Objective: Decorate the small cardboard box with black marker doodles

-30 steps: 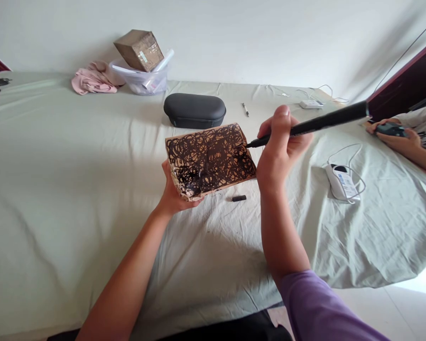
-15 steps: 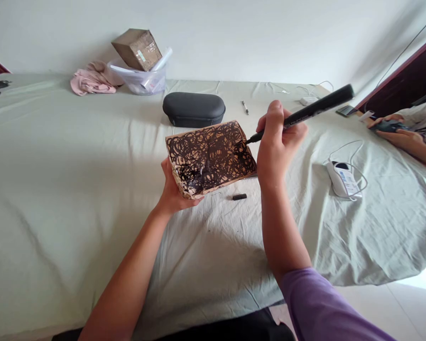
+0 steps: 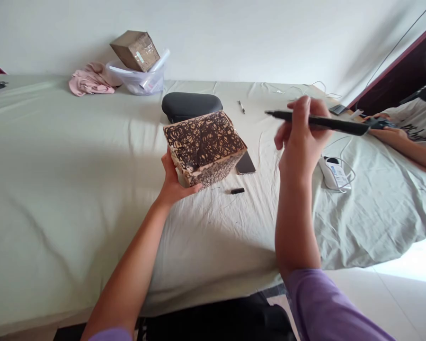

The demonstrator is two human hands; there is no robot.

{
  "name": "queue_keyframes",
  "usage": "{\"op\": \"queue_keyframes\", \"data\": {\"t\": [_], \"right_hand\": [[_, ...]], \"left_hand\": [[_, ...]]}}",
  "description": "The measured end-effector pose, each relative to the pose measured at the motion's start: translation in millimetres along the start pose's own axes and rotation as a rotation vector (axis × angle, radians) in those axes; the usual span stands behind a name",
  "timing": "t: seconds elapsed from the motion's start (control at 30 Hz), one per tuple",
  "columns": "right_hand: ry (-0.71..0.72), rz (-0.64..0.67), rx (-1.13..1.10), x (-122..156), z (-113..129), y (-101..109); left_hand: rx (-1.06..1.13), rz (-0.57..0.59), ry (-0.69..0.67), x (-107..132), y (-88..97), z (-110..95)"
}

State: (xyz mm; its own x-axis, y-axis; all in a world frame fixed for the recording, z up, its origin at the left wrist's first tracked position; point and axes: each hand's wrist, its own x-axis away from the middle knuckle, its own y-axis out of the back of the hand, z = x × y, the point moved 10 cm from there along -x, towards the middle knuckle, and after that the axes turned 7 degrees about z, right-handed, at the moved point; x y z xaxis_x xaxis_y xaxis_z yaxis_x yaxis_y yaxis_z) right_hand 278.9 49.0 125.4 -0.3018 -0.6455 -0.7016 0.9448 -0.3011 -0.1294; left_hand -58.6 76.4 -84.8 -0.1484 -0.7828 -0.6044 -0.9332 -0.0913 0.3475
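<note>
My left hand [image 3: 175,184] grips a cardboard box [image 3: 206,139] by its left end and underside, holding it tilted. Black looping scribbles cover the box's top and its near side. In my right hand [image 3: 301,132] is a black marker [image 3: 341,125], uncapped, its tip pointing left and well apart from the box. The marker's black cap [image 3: 237,191] lies on the cloth just below the box. Partly hidden behind the box's right corner is a dark phone [image 3: 246,163] lying flat.
A black hard case [image 3: 191,105] sits behind the box, with a pen [image 3: 242,107] to its right. Farther back stand a clear plastic tub [image 3: 144,83] holding another carton [image 3: 137,49], and a pink cloth [image 3: 92,80]. A white cabled device [image 3: 335,174] and another person's hands [image 3: 386,128] are at right.
My right hand has lifted the marker off the box and moved right, the marker swinging closer to level. The box has tipped so its near side shows, and the phone is now uncovered.
</note>
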Motion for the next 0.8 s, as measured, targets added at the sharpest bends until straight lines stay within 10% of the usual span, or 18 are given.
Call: {"op": "queue_keyframes", "data": {"t": [0.37,0.8], "right_hand": [[-0.944,0.271,-0.228,141,-94,100],[-0.379,0.571,0.769,162,-130,78]], "left_hand": [[0.211,0.132,-0.034,-4,-27.7,11],[0.376,0.255,0.121,3,-55.3,49]]}}
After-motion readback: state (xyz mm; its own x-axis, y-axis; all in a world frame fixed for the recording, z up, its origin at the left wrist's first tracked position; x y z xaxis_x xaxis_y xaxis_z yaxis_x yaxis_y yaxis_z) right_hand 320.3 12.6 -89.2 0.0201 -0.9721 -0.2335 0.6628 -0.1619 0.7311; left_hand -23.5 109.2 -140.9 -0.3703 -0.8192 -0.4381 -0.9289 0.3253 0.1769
